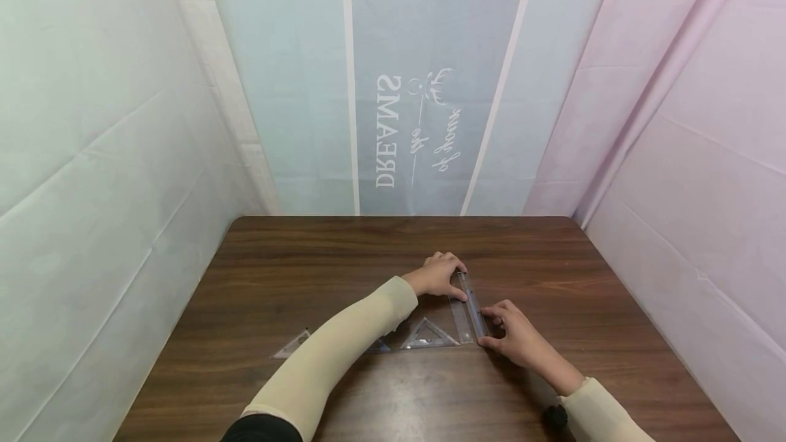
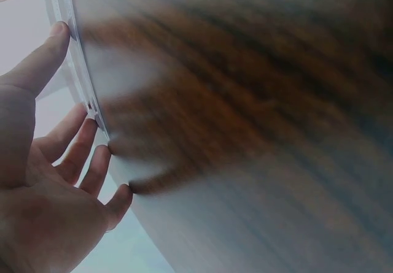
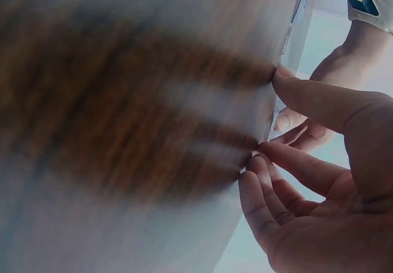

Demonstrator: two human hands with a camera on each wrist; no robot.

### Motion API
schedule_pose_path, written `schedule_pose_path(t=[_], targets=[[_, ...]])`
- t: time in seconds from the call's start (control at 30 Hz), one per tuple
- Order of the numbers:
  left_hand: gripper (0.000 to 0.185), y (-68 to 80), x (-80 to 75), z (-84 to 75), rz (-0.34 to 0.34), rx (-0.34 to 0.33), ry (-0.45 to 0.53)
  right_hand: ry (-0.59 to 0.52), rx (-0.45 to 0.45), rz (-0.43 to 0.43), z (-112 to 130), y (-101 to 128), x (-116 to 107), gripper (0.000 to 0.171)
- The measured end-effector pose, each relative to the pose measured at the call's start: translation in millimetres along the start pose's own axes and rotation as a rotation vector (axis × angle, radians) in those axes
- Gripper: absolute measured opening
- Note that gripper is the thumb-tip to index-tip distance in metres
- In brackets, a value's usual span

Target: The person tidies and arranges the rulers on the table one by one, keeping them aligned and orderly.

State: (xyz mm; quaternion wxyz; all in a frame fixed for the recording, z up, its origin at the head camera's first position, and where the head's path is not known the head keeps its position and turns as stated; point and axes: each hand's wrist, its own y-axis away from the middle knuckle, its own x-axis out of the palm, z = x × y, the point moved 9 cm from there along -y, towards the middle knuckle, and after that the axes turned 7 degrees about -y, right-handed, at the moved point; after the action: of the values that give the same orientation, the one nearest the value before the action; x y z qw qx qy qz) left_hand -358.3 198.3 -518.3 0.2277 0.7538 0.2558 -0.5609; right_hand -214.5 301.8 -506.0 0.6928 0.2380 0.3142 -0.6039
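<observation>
A clear plastic ruler with a bluish tint (image 1: 473,307) lies lengthwise on the brown table. A wider clear ruler (image 1: 460,321) lies flat along its left side. My left hand (image 1: 439,274) touches the bluish ruler's far end, its thumb lower on the left side; in the left wrist view the fingers are spread and slightly bent. My right hand (image 1: 514,337) has thumb and forefinger apart, their tips against the ruler's right edge near its close end. The right wrist view shows these fingertips (image 3: 279,73) along the thin edge.
Left of the rulers lies a clear set square (image 1: 428,335). A blue-tinted piece (image 1: 378,346) is mostly hidden under my left forearm, and another clear set square (image 1: 291,345) lies farther left. Fabric walls (image 1: 417,33) surround the wooden table (image 1: 577,278).
</observation>
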Motion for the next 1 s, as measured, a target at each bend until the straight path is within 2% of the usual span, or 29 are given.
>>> schedule_pose_path(t=[0.27,0.43,0.57,0.7,1.0], targets=[[0.065,3.9,-2.4,4.7,-0.02,0.004,0.045,0.004,-0.034,-0.013,1.6,-2.7,-0.2,0.056],[0.061,12.5,-8.3,15.4,-0.019,0.005,0.139,0.003,-0.037,0.006,3.4,-9.7,1.9,0.058],[0.061,22.6,-12.3,27.5,-0.015,-0.008,0.16,0.01,-0.028,0.011,4.6,-16.5,0.5,0.056],[0.062,34.7,-24.0,40.0,-0.037,-0.027,0.179,0.02,-0.041,-0.006,7.6,-25.8,-5.9,0.052],[0.06,67.3,-59.5,76.3,-0.149,-0.105,0.17,0.072,-0.132,-0.044,16.8,-45.4,-27.1,0.051]])
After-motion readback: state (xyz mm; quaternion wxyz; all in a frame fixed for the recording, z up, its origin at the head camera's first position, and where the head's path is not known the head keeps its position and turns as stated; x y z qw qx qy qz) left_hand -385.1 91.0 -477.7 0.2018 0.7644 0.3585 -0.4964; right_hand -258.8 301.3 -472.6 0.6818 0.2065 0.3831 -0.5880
